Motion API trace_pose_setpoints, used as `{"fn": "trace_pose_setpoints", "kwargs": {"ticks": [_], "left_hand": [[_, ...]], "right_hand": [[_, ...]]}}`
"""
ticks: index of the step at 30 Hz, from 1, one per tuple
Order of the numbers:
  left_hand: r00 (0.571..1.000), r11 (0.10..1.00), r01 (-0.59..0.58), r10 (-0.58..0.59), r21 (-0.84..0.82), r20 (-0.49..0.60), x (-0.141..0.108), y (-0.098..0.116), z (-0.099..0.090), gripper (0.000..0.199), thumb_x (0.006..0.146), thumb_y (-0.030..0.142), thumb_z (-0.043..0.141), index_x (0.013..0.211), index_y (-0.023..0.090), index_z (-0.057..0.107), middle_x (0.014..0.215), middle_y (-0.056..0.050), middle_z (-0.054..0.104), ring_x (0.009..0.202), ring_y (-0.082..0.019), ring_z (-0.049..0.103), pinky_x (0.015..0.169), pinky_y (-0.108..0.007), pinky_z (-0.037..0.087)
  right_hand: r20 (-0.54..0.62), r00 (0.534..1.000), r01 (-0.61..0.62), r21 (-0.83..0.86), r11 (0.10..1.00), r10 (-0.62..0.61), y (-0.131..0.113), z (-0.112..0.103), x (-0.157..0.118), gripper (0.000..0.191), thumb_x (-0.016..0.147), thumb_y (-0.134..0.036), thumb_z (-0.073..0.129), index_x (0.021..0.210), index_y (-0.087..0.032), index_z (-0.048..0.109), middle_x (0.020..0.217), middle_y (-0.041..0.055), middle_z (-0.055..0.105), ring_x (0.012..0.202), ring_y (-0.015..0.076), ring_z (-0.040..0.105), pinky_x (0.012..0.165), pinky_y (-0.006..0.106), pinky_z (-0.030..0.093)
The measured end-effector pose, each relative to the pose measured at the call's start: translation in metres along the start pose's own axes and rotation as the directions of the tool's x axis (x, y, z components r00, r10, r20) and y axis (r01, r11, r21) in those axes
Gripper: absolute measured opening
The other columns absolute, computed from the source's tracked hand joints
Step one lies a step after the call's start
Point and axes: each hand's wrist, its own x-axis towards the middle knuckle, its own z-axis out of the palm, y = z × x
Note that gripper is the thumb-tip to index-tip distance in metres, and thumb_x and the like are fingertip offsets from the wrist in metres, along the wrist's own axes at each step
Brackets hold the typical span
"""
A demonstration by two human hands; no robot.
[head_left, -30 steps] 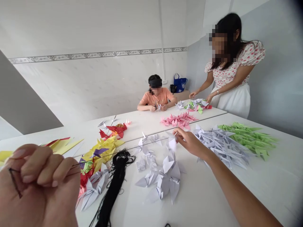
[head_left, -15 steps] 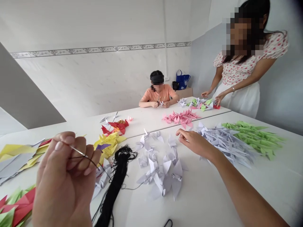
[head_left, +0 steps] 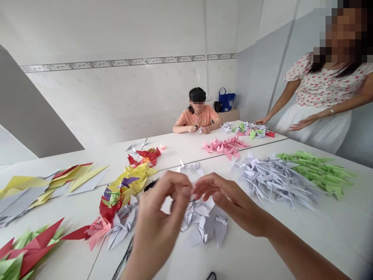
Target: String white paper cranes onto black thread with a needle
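My left hand (head_left: 160, 217) is raised over the table, thumb and forefinger pinched on a needle, which is barely visible now. A dark thread (head_left: 190, 217) hangs down from near these fingertips. Close beside them is my right hand (head_left: 236, 200), its fingers loosely curved and the thumb apart, with nothing plainly held. Behind and below both hands lie white folded paper cranes (head_left: 219, 229), partly covered by the hands. A bundle of black thread (head_left: 124, 258) is mostly hidden behind my left forearm.
White cranes (head_left: 276, 179) and green cranes (head_left: 317, 167) are heaped at right, pink ones (head_left: 224, 146) farther back. Yellow cranes (head_left: 136, 175), red cranes and paper sheets (head_left: 26, 194) lie left. One person (head_left: 198, 116) sits opposite; another (head_left: 329, 93) stands at the right.
My left hand has moved right with the needle, and my right hand has come left and down to meet it. The standing person has shifted rightward in view.
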Motion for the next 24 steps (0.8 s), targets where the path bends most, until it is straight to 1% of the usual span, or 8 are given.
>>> {"fn": "trace_pose_setpoints", "kwargs": {"ticks": [2,4,7,12,14,16,20,24], "left_hand": [[0.988,0.997,-0.048,0.037,0.065,0.152,-0.001,-0.001,0.012,0.014,0.099,0.027,0.058,0.085,0.023,0.061,0.072,0.002,0.063,0.061,-0.010,0.053,0.055,-0.021,0.042],[0.975,0.998,-0.052,0.041,0.045,0.216,0.000,-0.001,0.021,0.014,0.099,0.024,0.056,0.085,0.023,0.059,0.069,0.004,0.065,0.058,-0.009,0.053,0.055,-0.021,0.042],[0.978,0.997,-0.071,0.065,0.021,0.200,0.002,-0.003,0.027,0.013,0.097,0.019,0.056,0.086,0.023,0.059,0.066,0.006,0.065,0.056,-0.009,0.053,0.055,-0.020,0.042],[0.990,0.996,-0.035,0.023,0.084,0.138,0.006,-0.012,0.026,0.008,0.094,0.021,0.060,0.088,0.024,0.065,0.062,0.006,0.055,0.056,-0.009,0.047,0.055,-0.020,0.038],[0.985,0.997,0.009,-0.022,0.076,0.170,0.008,-0.018,0.024,0.006,0.095,0.024,0.059,0.094,0.025,0.065,0.061,0.007,0.051,0.057,-0.009,0.046,0.056,-0.020,0.037],[0.970,0.995,0.052,-0.070,0.084,0.232,0.011,-0.025,0.022,0.008,0.097,0.026,0.058,0.097,0.025,0.065,0.063,0.007,0.051,0.060,-0.009,0.046,0.059,-0.020,0.037],[0.922,0.980,0.136,-0.179,0.145,0.344,0.019,-0.042,0.019,0.011,0.097,0.029,0.056,0.099,0.025,0.066,0.069,0.005,0.056,0.067,-0.010,0.050,0.062,-0.022,0.036],[0.907,0.965,0.164,-0.229,0.205,0.354,0.024,-0.056,0.023,0.015,0.096,0.032,0.055,0.095,0.022,0.066,0.072,0.004,0.057,0.068,-0.011,0.049,0.062,-0.024,0.033]], "right_hand": [[-0.022,1.000,0.001,0.042,0.999,-0.001,-0.006,0.004,-0.004,0.025,0.105,-0.043,0.051,0.119,-0.025,0.062,0.110,0.0046,0.070,0.104,0.0191,0.067,0.090,0.032,0.053],[-0.063,0.997,-0.035,0.039,0.999,0.037,-0.007,0.004,-0.007,0.018,0.103,-0.040,0.055,0.107,-0.024,0.065,0.096,0.0020,0.069,0.090,0.0172,0.067,0.078,0.028,0.052],[-0.116,0.990,-0.077,0.041,0.996,0.081,-0.006,-0.001,-0.008,0.016,0.103,-0.037,0.058,0.097,-0.024,0.064,0.080,-0.0011,0.066,0.077,0.0147,0.064,0.068,0.025,0.049],[-0.143,0.988,-0.082,-0.159,0.984,0.059,-0.008,-0.021,-0.006,0.011,0.101,-0.030,0.060,0.093,-0.024,0.065,0.085,-0.0014,0.066,0.081,0.0135,0.065,0.074,0.025,0.051],[-0.223,0.974,-0.073,-0.171,0.983,0.034,-0.008,-0.033,-0.006,0.013,0.102,-0.030,0.058,0.092,-0.024,0.062,0.082,-0.0014,0.065,0.081,0.0139,0.067,0.075,0.025,0.052],[-0.373,0.927,-0.010,-0.115,0.993,-0.034,-0.006,-0.048,-0.006,0.013,0.102,-0.032,0.058,0.093,-0.024,0.061,0.080,-0.0014,0.063,0.079,0.0144,0.068,0.075,0.027,0.055],[-0.667,0.736,0.167,0.008,0.986,-0.119,-0.003,-0.077,-0.007,0.010,0.096,-0.031,0.064,0.090,-0.024,0.062,0.088,0.0002,0.062,0.080,0.0150,0.066,0.074,0.029,0.059],[-0.793,0.604,0.233,0.080,0.969,-0.080,-0.009,-0.103,-0.015,0.007,0.093,-0.026,0.066,0.088,-0.024,0.062,0.082,-0.0008,0.059,0.057,0.0105,0.053,0.051,0.025,0.047]]}}
